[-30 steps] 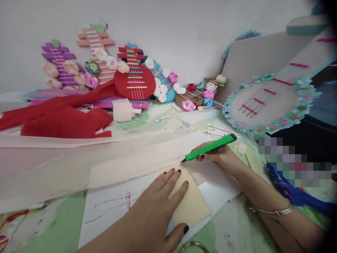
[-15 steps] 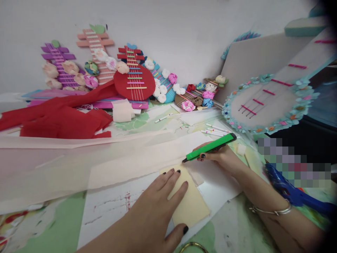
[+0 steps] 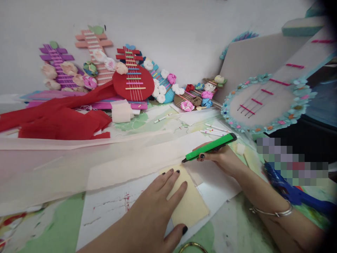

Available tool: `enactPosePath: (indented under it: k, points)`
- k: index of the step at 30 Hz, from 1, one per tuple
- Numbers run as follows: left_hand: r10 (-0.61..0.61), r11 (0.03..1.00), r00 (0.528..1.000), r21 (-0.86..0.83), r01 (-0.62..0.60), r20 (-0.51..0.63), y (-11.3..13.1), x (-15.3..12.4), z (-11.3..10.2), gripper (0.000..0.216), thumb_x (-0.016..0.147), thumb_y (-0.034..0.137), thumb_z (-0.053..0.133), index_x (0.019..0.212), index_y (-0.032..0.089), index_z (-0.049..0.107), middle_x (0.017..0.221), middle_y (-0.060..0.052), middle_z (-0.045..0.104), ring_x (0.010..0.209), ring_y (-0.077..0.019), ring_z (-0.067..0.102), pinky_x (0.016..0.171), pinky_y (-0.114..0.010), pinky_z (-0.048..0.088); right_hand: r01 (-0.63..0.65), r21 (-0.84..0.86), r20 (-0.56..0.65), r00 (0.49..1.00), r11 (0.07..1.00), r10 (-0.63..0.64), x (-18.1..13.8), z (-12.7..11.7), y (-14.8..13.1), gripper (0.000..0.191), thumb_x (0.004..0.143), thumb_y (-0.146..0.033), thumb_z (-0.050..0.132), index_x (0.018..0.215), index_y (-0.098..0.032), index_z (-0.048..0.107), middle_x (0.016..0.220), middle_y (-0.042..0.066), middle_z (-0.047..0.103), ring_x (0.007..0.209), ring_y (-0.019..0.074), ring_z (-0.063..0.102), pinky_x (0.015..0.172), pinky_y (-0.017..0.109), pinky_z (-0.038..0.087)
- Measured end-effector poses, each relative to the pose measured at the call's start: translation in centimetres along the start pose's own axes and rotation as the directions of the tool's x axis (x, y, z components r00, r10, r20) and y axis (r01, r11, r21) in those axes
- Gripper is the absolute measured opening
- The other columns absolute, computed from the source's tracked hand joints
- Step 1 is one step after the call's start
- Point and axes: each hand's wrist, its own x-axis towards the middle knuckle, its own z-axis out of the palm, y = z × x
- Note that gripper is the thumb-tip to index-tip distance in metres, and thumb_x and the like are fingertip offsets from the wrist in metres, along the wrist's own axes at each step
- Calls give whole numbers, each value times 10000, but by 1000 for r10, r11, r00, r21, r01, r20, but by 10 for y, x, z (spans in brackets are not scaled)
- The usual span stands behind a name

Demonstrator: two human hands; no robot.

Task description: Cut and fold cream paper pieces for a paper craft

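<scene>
I rest the left hand [image 3: 155, 196], spread wide, on the card [image 3: 191, 205]; the right hand [image 3: 223, 160] grips the cutter [image 3: 210, 147] near its far corner. The paper [image 3: 131, 164] (from my remote seat) looks only partly cut.

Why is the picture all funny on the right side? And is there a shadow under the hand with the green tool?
In the head view, blocky squares hide a patch beside the blue tool, and the far right edge fades to black; also in the head view, yes, a soft shadow falls on the white paper below the right hand holding the green tool.
</scene>
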Motion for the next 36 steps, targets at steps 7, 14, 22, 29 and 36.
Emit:
enactPosePath:
  k: [7,14,22,29,36]
  points:
    - [-4,1000,1000,-2,4,11,3,0,-3,697,792,397,507,1398,155,263,1461,-159,199,1331,-352,185,1028,-546,305,-9,-18,-27,1000,1000,8,-1,3,-3,258,500,-207,790,725,-115,703,711,75,690,637,188,595,617,303,502]
    - [-1,1000,1000,-8,1,-8,4,0,-2,693,788,392,515,1394,158,274,1459,-151,215,1329,-353,195,1031,-541,306,-17,-35,-17,1000,999,17,-3,5,-7,172,531,-204,761,663,-119,691,645,65,676,611,182,599,605,299,499]
    - [2,1000,1000,-11,-2,-10,0,-1,-1,713,789,405,518,1409,198,234,1472,-121,192,1338,-332,180,1051,-519,290,-12,-26,-8,1000,1000,12,-2,3,-3,190,535,-227,773,671,-126,686,637,61,672,621,187,604,601,302,503]
    - [4,1000,1000,0,-4,-5,-1,-1,1,711,794,413,510,1410,193,232,1473,-126,186,1340,-332,175,1055,-513,280,10,5,-3,1000,1000,-10,1,0,3,203,545,-263,784,643,-121,678,607,58,665,590,176,604,594,287,499]
    - [19,1000,1000,18,-19,-8,0,-3,-1,698,799,410,497,1404,166,248,1465,-150,193,1332,-354,186,1028,-540,302,28,-3,6,1000,1000,-28,0,-1,2,212,559,-277,777,649,-122,664,611,54,662,589,172,600,597,289,496]
